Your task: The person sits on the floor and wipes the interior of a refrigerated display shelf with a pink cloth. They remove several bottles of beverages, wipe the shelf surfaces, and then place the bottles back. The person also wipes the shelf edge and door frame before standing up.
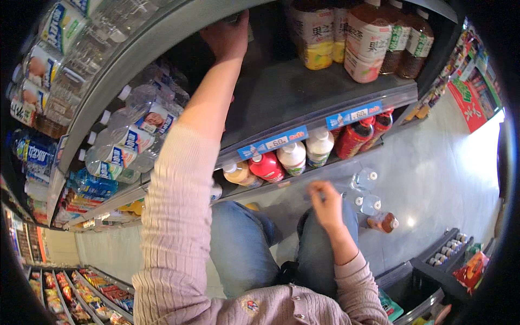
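My left hand (227,38) reaches deep into a dark shelf bay (268,97); its fingers are in shadow, and whether it holds something cannot be told. Fruit tea bottles with white labels (367,44) and dark tea bottles (416,44) stand at the right of the same shelf. My right hand (326,203) hovers above my right knee, fingers loosely curled and somewhat blurred, with nothing visible in it. Near it, several clear plastic bottles (364,178) and a bottle of brown drink (383,222) stand on the floor.
Blue price tags line the shelf edge (317,130). Below it are white bottles (291,156) and red bottles (354,138). Clear water bottles (118,150) fill the shelf at left. Snack racks (81,296) stand at lower left, a dark display rack (430,276) at lower right.
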